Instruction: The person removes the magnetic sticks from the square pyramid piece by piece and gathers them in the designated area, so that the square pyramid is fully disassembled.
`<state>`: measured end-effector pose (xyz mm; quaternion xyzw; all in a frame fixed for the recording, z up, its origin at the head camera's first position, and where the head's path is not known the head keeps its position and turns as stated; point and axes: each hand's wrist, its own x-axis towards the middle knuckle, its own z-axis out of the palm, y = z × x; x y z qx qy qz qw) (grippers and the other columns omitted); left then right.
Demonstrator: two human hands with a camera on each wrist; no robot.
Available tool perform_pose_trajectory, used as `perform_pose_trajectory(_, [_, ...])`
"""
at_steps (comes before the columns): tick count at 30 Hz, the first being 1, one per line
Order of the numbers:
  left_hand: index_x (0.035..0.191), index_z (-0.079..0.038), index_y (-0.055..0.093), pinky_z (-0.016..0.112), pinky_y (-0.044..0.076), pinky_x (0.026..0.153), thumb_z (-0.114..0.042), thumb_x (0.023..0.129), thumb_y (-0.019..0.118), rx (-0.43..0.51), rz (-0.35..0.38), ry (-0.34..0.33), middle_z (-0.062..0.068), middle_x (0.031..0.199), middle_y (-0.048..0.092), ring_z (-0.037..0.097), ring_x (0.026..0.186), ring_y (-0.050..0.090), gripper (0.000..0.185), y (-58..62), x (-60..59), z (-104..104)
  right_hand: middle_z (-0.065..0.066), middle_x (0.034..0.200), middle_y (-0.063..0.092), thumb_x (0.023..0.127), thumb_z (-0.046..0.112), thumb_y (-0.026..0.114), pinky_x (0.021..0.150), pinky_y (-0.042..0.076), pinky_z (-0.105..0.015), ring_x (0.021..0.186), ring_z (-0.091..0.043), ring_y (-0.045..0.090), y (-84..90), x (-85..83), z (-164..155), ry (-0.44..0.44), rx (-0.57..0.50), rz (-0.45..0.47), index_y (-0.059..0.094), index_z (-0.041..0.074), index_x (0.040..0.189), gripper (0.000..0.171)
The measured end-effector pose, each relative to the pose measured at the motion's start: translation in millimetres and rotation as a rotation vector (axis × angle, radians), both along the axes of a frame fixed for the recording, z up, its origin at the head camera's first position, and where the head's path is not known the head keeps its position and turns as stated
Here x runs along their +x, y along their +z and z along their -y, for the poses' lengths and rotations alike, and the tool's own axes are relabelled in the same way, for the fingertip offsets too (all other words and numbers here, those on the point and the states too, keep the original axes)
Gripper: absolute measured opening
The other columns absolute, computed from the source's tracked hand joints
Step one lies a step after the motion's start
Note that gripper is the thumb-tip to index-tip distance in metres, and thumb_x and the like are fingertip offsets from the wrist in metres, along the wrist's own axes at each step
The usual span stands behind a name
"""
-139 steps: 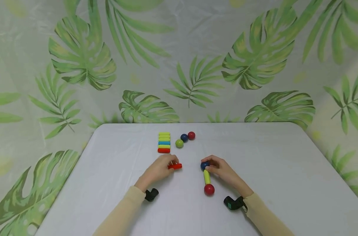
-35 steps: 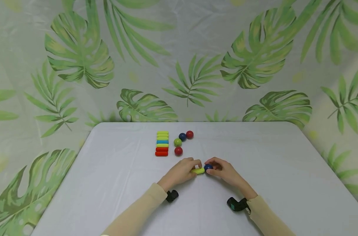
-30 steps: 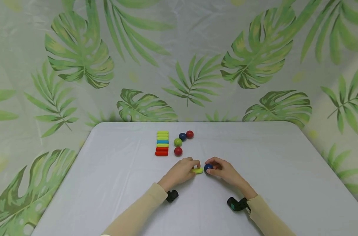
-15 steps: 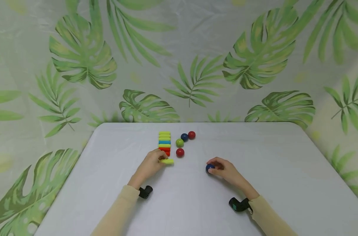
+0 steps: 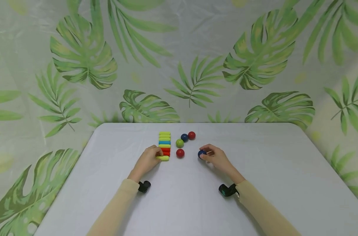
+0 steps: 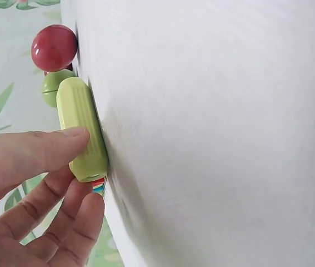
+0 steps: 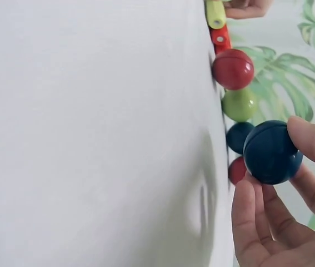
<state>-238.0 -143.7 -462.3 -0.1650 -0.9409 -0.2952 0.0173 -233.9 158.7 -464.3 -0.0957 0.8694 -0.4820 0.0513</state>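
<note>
In the head view my left hand (image 5: 148,159) pinches a yellow-green rod (image 5: 164,158) at the near end of a row of rods. Thumb and fingers hold that ribbed rod (image 6: 79,114) near one end in the left wrist view. My right hand (image 5: 218,159) holds a dark blue ball (image 5: 201,153) between thumb and fingertips. In the right wrist view the blue ball (image 7: 271,153) has a seam line and appears just off the table. Left of it, a red ball (image 5: 180,153) lies on the table between the two hands.
Several rods lie stacked side by side, among them a blue rod (image 5: 164,142) and a red rod (image 5: 166,149). Behind the red ball are a green ball (image 5: 179,143), another blue ball (image 5: 184,137) and another red ball (image 5: 191,135). The white table (image 5: 255,144) meets a leaf-print backdrop.
The yellow-green rod has come off the blue ball and moved left to the row's near end. My right hand has carried the blue ball farther back and left. Earlier, a red rod and red ball were set down.
</note>
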Motion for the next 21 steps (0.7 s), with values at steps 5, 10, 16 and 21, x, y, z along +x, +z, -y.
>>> perform_pose_trajectory(5, [0.086,-0.008,0.066,0.034,0.048,0.079,0.008,0.077,0.072,-0.032,-0.009,0.004,0.001,0.086,0.056,0.02,0.084,0.054,0.019,2.2,-0.3,-2.3,-0.014,0.116,0.06,0.09,0.015,0.068,0.068,0.051,-0.031,0.097,-0.028,0.055,0.8,-21.5,20.4,-0.021,0.025,-0.005,0.061,0.008,0.118,0.03])
perform_pose_trajectory(10, [0.086,-0.008,0.067,0.035,0.048,0.077,0.008,0.076,0.073,-0.04,-0.035,0.005,0.001,0.085,0.056,0.02,0.083,0.054,0.02,0.7,0.0,-2.8,-0.015,0.112,0.061,0.089,0.012,0.067,0.077,0.05,-0.036,0.096,-0.029,0.056,-2.6,-36.9,32.9,-0.004,0.093,-0.045,0.061,0.006,0.116,0.028])
perform_pose_trajectory(16, [0.087,-0.008,0.067,0.035,0.049,0.078,0.008,0.076,0.073,-0.036,-0.026,0.007,0.001,0.086,0.056,0.02,0.084,0.054,0.02,0.5,-0.1,-3.1,-0.015,0.109,0.062,0.088,0.009,0.069,0.075,0.049,-0.036,0.093,-0.028,0.056,-4.2,-43.9,39.2,0.014,0.13,-0.047,0.062,0.005,0.114,0.027])
perform_pose_trajectory(21, [0.088,-0.009,0.067,0.035,0.049,0.079,0.007,0.077,0.071,-0.02,-0.01,-0.01,0.001,0.086,0.057,0.02,0.084,0.055,0.019,2.6,-0.5,0.7,-0.016,0.113,0.061,0.089,0.012,0.068,0.068,0.051,-0.033,0.097,-0.029,0.057,-4.2,-45.5,39.1,0.02,0.114,-0.032,0.06,0.007,0.118,0.031])
